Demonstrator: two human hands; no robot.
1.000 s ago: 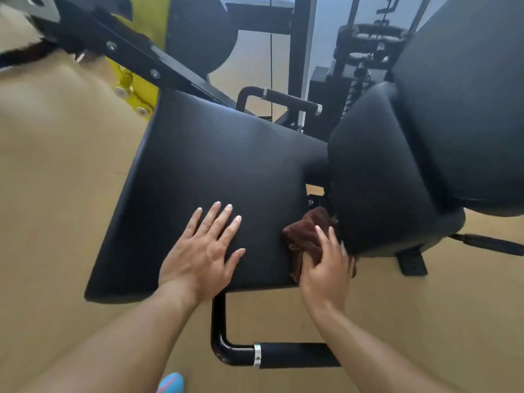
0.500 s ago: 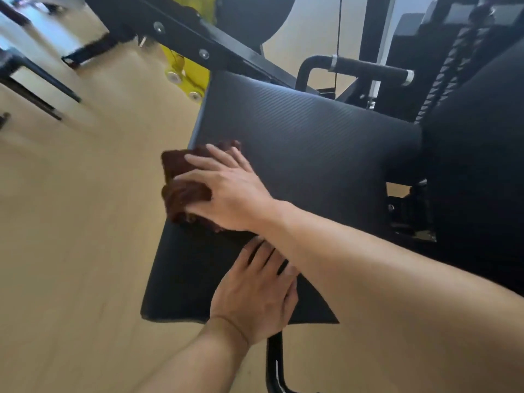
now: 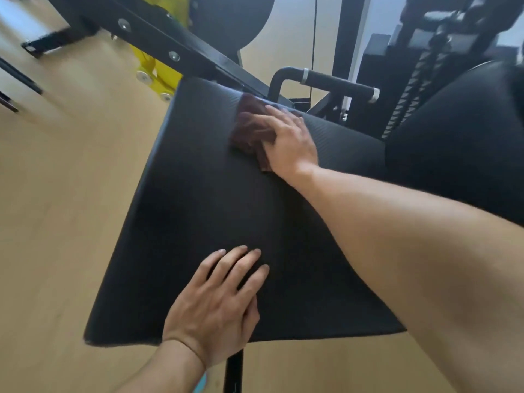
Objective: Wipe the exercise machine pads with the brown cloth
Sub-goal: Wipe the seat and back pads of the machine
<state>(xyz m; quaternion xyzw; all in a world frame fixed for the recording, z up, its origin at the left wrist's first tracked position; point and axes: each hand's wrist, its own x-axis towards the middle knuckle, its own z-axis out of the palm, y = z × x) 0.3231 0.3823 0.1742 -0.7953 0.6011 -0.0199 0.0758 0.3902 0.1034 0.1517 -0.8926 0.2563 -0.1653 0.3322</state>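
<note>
A wide black ribbed seat pad [image 3: 198, 211] fills the middle of the head view. The brown cloth [image 3: 251, 129] lies bunched on the pad's far edge. My right hand [image 3: 289, 143] presses flat on the cloth and covers its right part, with the forearm stretched across the pad. My left hand [image 3: 218, 304] rests palm down near the pad's front edge, fingers apart, holding nothing. A second black pad [image 3: 459, 137], the backrest, rises at the right.
A black handle bar [image 3: 334, 80] with a foam grip stands just behind the seat. A black frame beam [image 3: 158, 41] with bolts and a yellow part [image 3: 156, 72] run at the upper left. A weight stack [image 3: 411, 89] is behind. Tan floor [image 3: 56, 194] lies to the left.
My right hand has swept the cloth from the pad's right rear corner to its left edge, then up to the far edge. My left hand stayed flat near the front edge.
</note>
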